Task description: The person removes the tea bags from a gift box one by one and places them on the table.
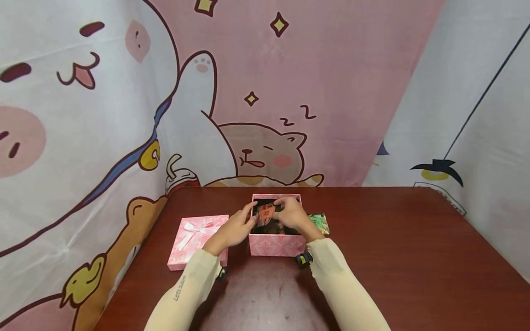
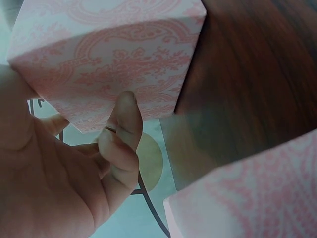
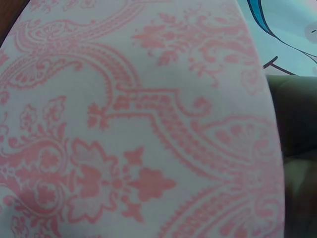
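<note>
An open rectangular box of pale pink, damask-patterned board point(image 1: 276, 245) stands upright on the reddish-brown tabletop point(image 1: 393, 239), its patterned front wall facing the person and its black interior exposed. A small, flat orange-red packet with dark markings point(image 1: 265, 214) is at the box's mouth, tilted, above dim brownish contents too unclear to identify. The right hand point(image 1: 291, 214) pinches the packet's upper right edge. The left hand point(image 1: 237, 228) is at the box's left rim, fingertips near the packet's left edge; contact there is unclear.
</note>
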`<state>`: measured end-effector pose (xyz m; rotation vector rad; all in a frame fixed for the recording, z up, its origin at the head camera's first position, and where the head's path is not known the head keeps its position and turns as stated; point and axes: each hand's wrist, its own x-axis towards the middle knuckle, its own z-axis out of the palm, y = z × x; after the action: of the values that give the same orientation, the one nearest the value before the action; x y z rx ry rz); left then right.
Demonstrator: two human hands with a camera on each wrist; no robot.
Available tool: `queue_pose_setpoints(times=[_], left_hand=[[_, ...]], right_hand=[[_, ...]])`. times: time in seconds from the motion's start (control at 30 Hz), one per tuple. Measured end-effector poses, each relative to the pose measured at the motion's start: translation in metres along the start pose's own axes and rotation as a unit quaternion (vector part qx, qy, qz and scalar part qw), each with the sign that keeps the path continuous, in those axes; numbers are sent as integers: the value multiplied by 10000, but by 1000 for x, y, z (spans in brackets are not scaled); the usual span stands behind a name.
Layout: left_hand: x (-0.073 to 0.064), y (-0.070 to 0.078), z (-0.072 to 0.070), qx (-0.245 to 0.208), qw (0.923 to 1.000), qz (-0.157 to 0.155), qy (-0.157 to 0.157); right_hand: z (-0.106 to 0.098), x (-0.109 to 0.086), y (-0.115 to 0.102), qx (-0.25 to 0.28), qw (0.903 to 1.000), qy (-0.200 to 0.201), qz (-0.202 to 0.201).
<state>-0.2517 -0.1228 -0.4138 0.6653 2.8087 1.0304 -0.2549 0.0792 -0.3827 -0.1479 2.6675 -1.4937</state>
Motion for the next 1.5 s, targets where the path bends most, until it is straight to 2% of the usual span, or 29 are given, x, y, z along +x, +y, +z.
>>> queue_pose_setpoints(times=[0.23,0.67,0.9,1.17,1.5], left_hand=[[5,1,-2,-1,10000,69,-3],[10,3,-5,70,9997,196,145],[9,1,-4,81,9999,106,45],[6,-1,-2,64,9999,74,44],[2,-2,-2,24,10000,-14,-11]], right_hand=[[-9,-1,0,362,9993,-77,16],[-27,-4,-4,172,9998,18,29],[-33,-7,-2,176,9998,77,112],[-36,-11,2,473,9986,179,122],[-43,-19,6,440,9990,44,87]])
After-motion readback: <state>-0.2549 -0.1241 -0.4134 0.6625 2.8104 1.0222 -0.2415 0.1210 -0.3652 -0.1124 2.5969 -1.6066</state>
